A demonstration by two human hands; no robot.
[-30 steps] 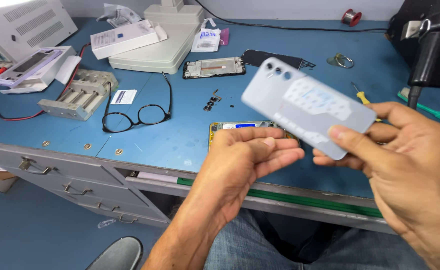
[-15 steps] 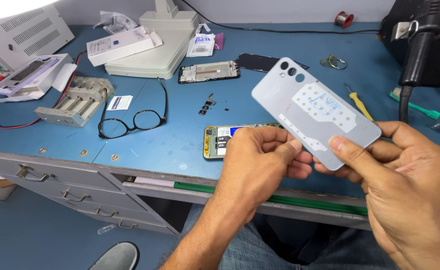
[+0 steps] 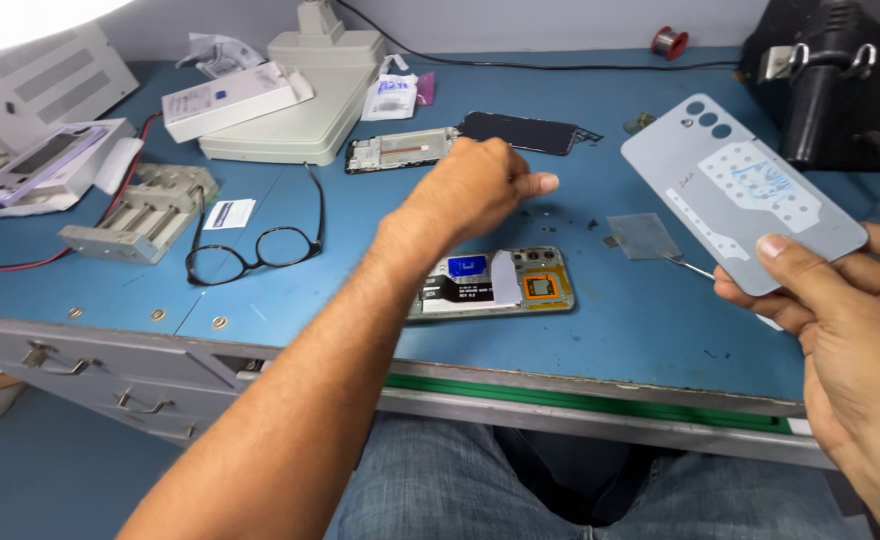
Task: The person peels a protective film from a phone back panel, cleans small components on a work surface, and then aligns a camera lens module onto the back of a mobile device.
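Right hand (image 3: 850, 350) holds a grey phone back cover (image 3: 740, 205) by its lower corner, with the thumb pressed on the inner face and the other fingers behind it. The cover is tilted in the air above the right part of the blue workbench (image 3: 650, 320), and its 3 camera holes point to the far side. Left hand (image 3: 480, 185) reaches out over the bench with the fingers loosely curled and the thumb pointing to the right; it holds nothing that I can see, and it hovers just in front of a bare phone frame (image 3: 400, 150) and a dark screen panel (image 3: 518, 132).

Below the left forearm lies an opened phone body (image 3: 505, 285) with its inner parts showing, near the front edge of the bench. Right of it are a small clear film piece (image 3: 642, 236) and the thin tip of a metal tool (image 3: 695, 267). On the left side rest black eyeglasses (image 3: 255, 248), a grey metal clamp jig (image 3: 140, 212) and a white box (image 3: 230, 98).
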